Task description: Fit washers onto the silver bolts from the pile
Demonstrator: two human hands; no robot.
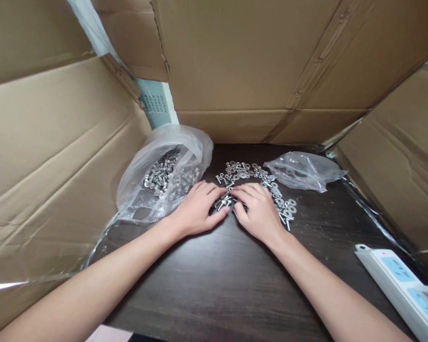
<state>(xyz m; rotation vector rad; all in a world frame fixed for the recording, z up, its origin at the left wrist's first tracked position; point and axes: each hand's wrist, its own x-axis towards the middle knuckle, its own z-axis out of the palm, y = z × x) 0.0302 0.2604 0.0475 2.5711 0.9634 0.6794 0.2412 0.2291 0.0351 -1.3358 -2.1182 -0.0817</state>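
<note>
Loose metal bolts (222,203) lie on the dark tabletop between my two hands. My left hand (202,208) rests at their left side, thumb and fingers apart and curved around them. On the right, my right hand (257,208) lies over part of the hardware, fingers bent toward the bolts and thumb apart; what is under its palm is hidden. The fingertips of both hands nearly meet. Behind and to the right spread washers (291,203), nuts and more bolts. Just left of my left hand, an open clear plastic bag (160,175) holds many bolts.
A flattened clear plastic bag (305,170) lies at the back right of the table (214,294). A white power strip (399,285) sits at the right edge. Cardboard walls (253,61) enclose the left, back and right.
</note>
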